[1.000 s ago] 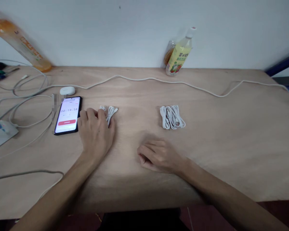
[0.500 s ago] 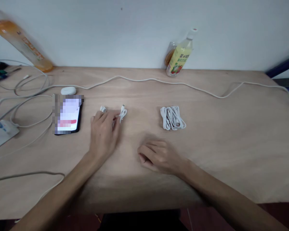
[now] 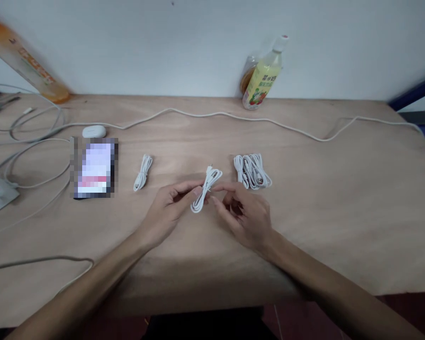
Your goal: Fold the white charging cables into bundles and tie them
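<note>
A white USB cable [image 3: 206,190], folded into a narrow bundle and tied at its middle, is pinched between the thumb and fingers of my left hand [image 3: 170,208]. It tilts, with a plug at its upper end. Close to its right side is my right hand [image 3: 246,215], thumb and index finger apart and the other fingers curled; whether a fingertip touches the cable I cannot tell. Another bundled white cable [image 3: 143,173] lies alone on the table to the left. Beyond my right hand, several bundled white cables [image 3: 252,171] lie side by side.
On the wooden table [image 3: 340,198], a phone [image 3: 95,167] and a white earbud case [image 3: 94,131] lie left. A long white cord [image 3: 212,114] crosses behind. An orange bottle [image 3: 28,66] and a yellow drink bottle [image 3: 264,78] stand by the wall. Loose cords and a power strip [image 3: 0,193] are far left.
My left hand has lifted one cable bundle from the left and brought it to the middle. My right hand has moved slightly up and opened from a loose fist towards the bundle.
</note>
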Available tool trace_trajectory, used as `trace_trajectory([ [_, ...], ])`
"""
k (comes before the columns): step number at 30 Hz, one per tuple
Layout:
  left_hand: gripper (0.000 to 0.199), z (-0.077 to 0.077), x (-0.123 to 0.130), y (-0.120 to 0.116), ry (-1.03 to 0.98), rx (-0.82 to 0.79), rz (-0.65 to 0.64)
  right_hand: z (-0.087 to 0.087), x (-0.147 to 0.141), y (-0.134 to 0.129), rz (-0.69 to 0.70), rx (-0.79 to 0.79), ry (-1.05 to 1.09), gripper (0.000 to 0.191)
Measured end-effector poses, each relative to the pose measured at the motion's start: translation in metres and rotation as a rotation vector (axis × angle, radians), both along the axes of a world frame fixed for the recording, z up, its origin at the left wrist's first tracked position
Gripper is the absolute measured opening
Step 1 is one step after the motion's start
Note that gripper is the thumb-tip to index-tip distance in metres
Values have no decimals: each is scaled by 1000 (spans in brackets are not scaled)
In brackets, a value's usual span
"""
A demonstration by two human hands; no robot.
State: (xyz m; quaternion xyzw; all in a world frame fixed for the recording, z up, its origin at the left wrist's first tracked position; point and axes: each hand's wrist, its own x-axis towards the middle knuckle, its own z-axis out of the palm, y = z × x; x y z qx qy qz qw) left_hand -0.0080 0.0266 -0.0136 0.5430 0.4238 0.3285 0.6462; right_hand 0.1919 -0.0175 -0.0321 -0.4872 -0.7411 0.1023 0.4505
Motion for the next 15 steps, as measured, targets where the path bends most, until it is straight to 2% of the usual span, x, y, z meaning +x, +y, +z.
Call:
trace_trajectory([
  [11, 18, 2, 2, -1, -62, -65, 17, 0, 0, -1, 10, -31, 30, 5],
  [15, 16, 1, 2, 0, -46, -67, 28, 2, 0, -1, 37, -104, 101, 6],
])
